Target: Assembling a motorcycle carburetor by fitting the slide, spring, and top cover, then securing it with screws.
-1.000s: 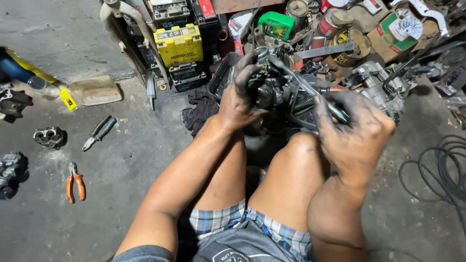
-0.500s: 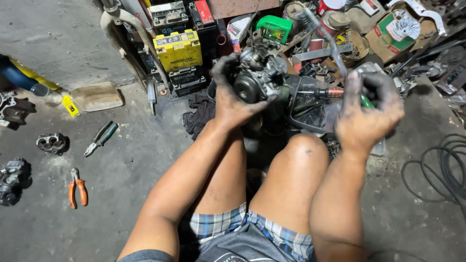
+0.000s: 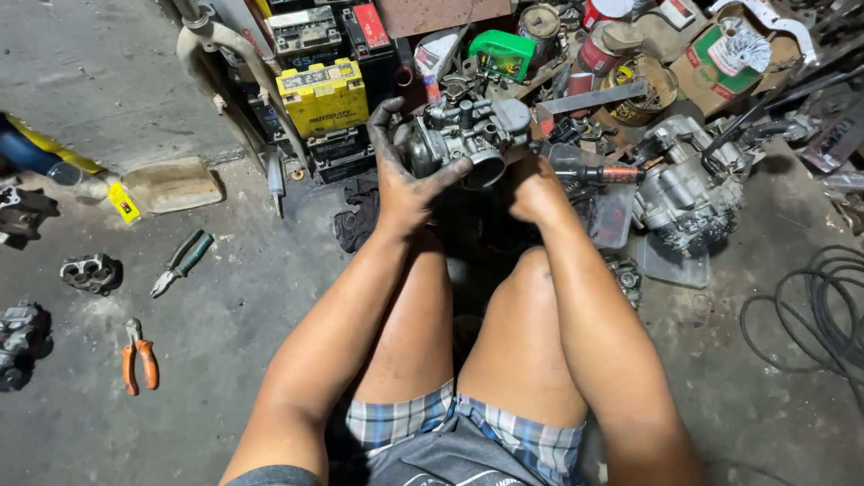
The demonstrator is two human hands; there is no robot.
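The carburettor [image 3: 463,139] sits raised above the knees, clasped by the greasy left hand [image 3: 405,180]; the right hand [image 3: 537,191], just beside it, grips a screwdriver [image 3: 589,173]. Oily fingers could slip, dropping it onto the concrete floor [image 3: 225,297] below.

A stained grey concrete floor [image 3: 117,81] fills the scene, dusty and oil-marked. Along its far edge stands a cluttered heap of batteries, cans and metal parts [image 3: 576,54]. Black coiled cable [image 3: 823,310] lies at right.
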